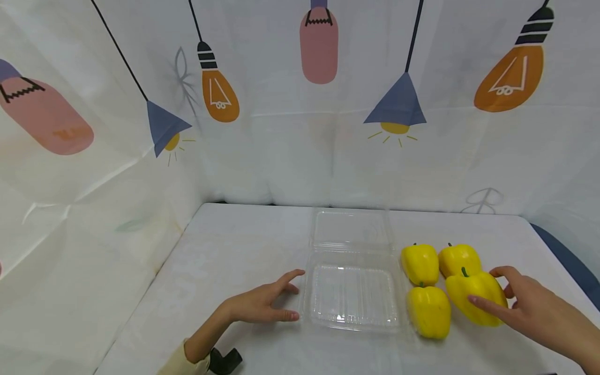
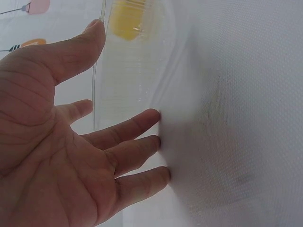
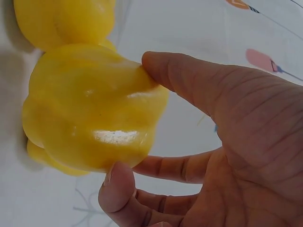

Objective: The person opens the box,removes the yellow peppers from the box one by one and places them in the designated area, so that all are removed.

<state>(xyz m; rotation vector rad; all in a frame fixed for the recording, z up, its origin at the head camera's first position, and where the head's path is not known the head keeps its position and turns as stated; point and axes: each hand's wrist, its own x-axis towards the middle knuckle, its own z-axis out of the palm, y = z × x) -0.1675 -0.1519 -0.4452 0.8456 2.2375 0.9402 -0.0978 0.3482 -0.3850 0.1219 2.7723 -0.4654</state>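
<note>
A yellow bell pepper (image 1: 474, 298) with a green stem is pinched between the thumb and fingers of my right hand (image 1: 532, 302). In the right wrist view the held pepper (image 3: 94, 109) fills the grasp, its rounded bottom toward the camera. Three more yellow peppers lie close by: a back-left pepper (image 1: 420, 264), a back-right pepper (image 1: 459, 259) and a front pepper (image 1: 428, 312). The clear plastic clamshell box (image 1: 353, 297) lies with its lid (image 1: 351, 229) folded back. Beside the box's left edge is my left hand (image 1: 267, 299), fingers spread and holding nothing; the left wrist view shows its palm (image 2: 52, 156).
Everything lies on a white-covered table (image 1: 225, 245). Behind it hangs a white curtain (image 1: 286, 156) printed with lamps and bulbs. A dark blue object (image 1: 569, 258) shows past the table's right edge. A black device (image 1: 225, 360) sits at the left wrist.
</note>
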